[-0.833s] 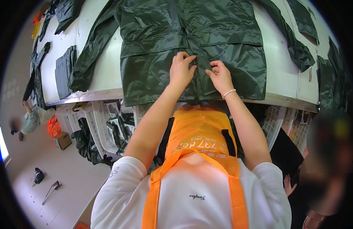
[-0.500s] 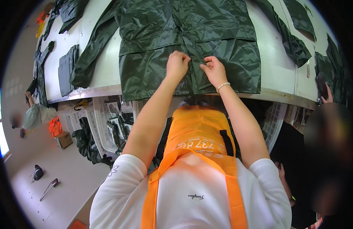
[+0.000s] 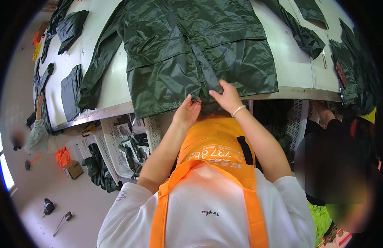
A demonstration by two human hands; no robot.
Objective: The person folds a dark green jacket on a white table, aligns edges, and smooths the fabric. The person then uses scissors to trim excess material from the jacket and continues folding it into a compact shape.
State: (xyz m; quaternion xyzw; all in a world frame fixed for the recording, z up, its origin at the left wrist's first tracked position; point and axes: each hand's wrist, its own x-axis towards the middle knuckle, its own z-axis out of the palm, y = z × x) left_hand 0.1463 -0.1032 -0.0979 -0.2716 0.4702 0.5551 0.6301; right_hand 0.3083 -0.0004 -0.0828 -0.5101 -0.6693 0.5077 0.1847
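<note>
A dark green, shiny raincoat-like jacket (image 3: 158,74) lies spread on the white table, its front placket (image 3: 204,68) running down the middle to the hem. At the bottom of that front opening, my left hand (image 3: 186,113) has its palm turned up and pinches the hem's corner between thumb and fingers. Just to the right, my right hand (image 3: 228,98) is over the lower end of the placket. Its thumb and forefinger stand apart, and the fingertips are slightly blurred.
Folded dark green garments (image 3: 71,93) lie on the table (image 3: 104,84) to the left, with more garments (image 3: 346,74) at the right. White plastic crates (image 3: 113,144) stand below the table edge. Another person (image 3: 338,165) is close on the right; one more (image 3: 36,136) is far left.
Both hands have come down the placket toward the hem, the left one turning palm up. My right thumb and forefinger have spread. The view has shifted a little.
</note>
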